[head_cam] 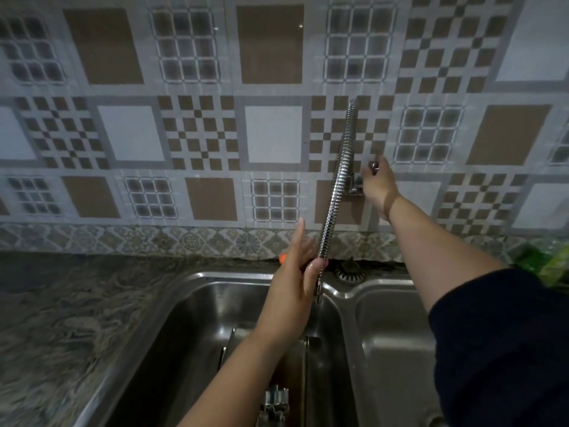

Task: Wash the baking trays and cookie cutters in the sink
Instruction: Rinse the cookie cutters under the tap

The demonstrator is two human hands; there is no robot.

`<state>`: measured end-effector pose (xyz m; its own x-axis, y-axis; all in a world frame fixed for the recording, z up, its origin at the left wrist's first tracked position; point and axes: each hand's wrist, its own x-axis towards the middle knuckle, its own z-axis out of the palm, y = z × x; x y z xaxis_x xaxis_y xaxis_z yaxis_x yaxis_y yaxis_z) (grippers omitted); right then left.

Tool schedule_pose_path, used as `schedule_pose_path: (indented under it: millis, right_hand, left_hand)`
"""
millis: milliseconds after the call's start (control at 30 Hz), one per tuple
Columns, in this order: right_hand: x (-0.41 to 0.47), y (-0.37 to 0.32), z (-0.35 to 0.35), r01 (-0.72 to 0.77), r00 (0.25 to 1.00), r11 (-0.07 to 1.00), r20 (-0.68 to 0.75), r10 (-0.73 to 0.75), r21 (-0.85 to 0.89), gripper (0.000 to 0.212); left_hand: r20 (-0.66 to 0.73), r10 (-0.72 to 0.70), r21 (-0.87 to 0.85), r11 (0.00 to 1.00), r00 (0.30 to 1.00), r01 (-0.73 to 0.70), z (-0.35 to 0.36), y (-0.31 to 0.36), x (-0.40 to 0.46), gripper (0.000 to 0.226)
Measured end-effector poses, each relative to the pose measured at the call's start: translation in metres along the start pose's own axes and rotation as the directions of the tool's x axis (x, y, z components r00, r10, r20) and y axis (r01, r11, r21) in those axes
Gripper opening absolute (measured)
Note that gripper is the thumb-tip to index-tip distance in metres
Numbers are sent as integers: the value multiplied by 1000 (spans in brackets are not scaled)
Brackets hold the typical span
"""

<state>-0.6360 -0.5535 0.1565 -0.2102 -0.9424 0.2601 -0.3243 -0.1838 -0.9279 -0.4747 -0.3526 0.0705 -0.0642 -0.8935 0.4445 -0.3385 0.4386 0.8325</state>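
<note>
our left hand (295, 278) curls its thumb and lower fingers round the end of the flexible metal faucet hose (337, 183), index finger pointing up, holding the spout over the left basin of the steel sink (191, 306), while our right hand (377, 188) reaches to the tiled wall (271, 134) and pinches the tap handle (374, 166). down in the left basin, under our left forearm, a baking tray (303, 368) lies with a metal cookie cutter (275, 399) on it, both partly hidden. the marbled countertop (61, 318) runs to the left, and a green packet (548, 263) sits at the far right.
</note>
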Motion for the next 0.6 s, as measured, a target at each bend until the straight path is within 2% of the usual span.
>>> schedule_pose_path:
  millis: [133,300,467,600]
  right_hand:
    - [-2,7,-1,85,994,995,-70,-88,-44,33]
    - [-8,15,-7,110,991,993,-72,-112,-39,35]
    - [-28,26,-12,200,970,978,-131,-205,-52,25]
    - [-48,40,-14,204,971,976,-113,-211,-71,22]
  left_hand:
    - [2,214,268,941,977,-206,3,6,1,54]
    - [34,309,441,849,950,-292,7,0,4,55]
    - [64,283,413,865,957,-284,10,-3,4,68]
    - [94,270,398,872,958,-285,6,-6,3,68]
